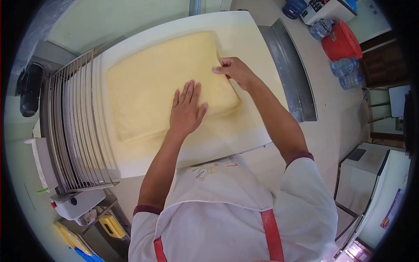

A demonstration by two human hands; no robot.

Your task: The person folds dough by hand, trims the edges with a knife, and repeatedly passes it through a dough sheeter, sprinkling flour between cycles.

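Yellow dough point(148, 81) lies under the left hand point(186, 111), spread flat and gripping nothing, while the curled right hand point(236, 72) pinches the dough's edge.

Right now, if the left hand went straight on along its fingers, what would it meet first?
The left hand would first meet more of the pale yellow slab beneath it, then probably the white tabletop; depth is unclear.
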